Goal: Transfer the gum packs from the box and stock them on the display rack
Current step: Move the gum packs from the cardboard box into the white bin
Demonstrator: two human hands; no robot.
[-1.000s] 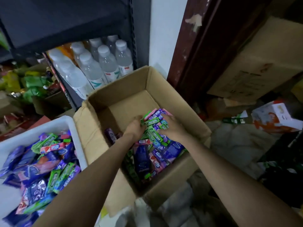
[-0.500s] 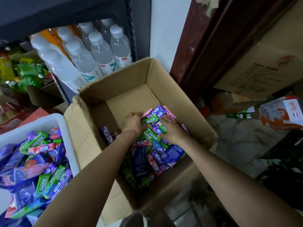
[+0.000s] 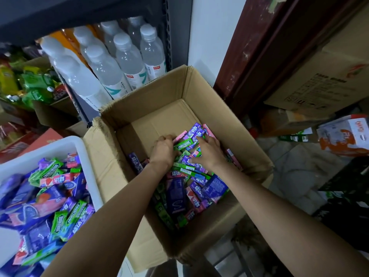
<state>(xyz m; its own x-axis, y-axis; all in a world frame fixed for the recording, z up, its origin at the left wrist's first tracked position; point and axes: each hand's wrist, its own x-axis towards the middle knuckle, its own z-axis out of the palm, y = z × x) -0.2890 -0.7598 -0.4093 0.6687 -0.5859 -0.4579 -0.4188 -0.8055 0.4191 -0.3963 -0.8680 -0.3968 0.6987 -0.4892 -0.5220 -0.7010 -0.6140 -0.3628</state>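
A heap of gum packs (image 3: 184, 154) is cupped between both curled hands, left hand (image 3: 162, 151) and right hand (image 3: 209, 151), inside the box (image 3: 235, 124); the tray (image 3: 69, 142) lies leftward, nearer the left.

One box (image 3: 201, 92), roughly eight bottles (image 3: 127, 56)

Both bare forearms reach forward and down, converging. The left hand (image 3: 162, 150) is knuckles-up, its fingers (image 3: 164, 137) curled under at the far end. The right hand (image 3: 209, 151) lies close beside it, back up, fingers bent down, its thumb stretched toward the left hand. What either grips is hidden.
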